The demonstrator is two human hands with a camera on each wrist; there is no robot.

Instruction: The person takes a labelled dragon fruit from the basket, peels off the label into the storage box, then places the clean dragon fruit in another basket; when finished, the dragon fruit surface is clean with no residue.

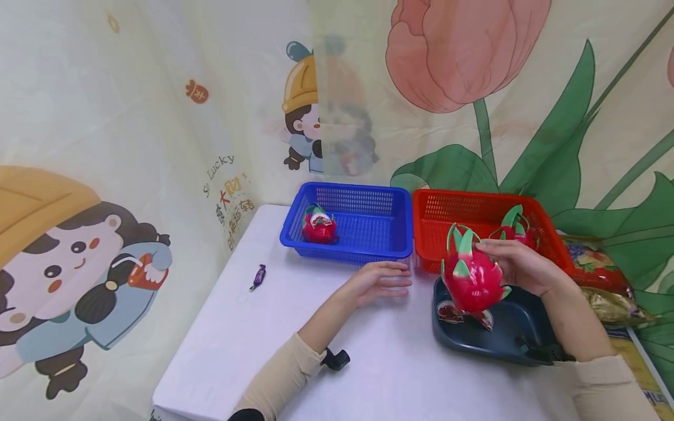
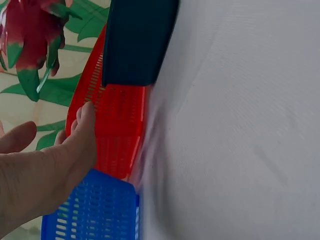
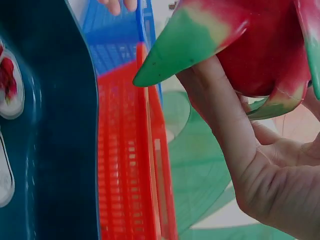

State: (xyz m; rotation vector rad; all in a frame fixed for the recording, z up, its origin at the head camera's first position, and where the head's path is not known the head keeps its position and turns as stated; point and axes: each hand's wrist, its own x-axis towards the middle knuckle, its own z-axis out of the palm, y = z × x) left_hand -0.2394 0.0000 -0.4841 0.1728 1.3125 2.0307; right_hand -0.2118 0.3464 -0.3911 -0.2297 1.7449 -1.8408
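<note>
My right hand (image 1: 518, 266) grips a red dragon fruit (image 1: 476, 283) with green-tipped scales, held up over a dark blue tray (image 1: 505, 345). In the right wrist view its fingers wrap under the dragon fruit (image 3: 265, 45). My left hand (image 1: 376, 282) hovers in front of the baskets with its fingers extended and nothing in them. Another dragon fruit (image 1: 319, 228) with a label lies in the blue basket (image 1: 368, 254). A further one (image 1: 518, 231) sits in the red basket (image 1: 432, 234), partly behind my right hand. Red-and-white stickers (image 1: 449, 313) lie in the tray.
A purple wrapped candy (image 1: 258, 277) lies on the white table (image 1: 231, 345) at the left. Shiny packages (image 1: 605, 304) are at the right edge. Behind the baskets hangs a printed curtain (image 1: 368, 140).
</note>
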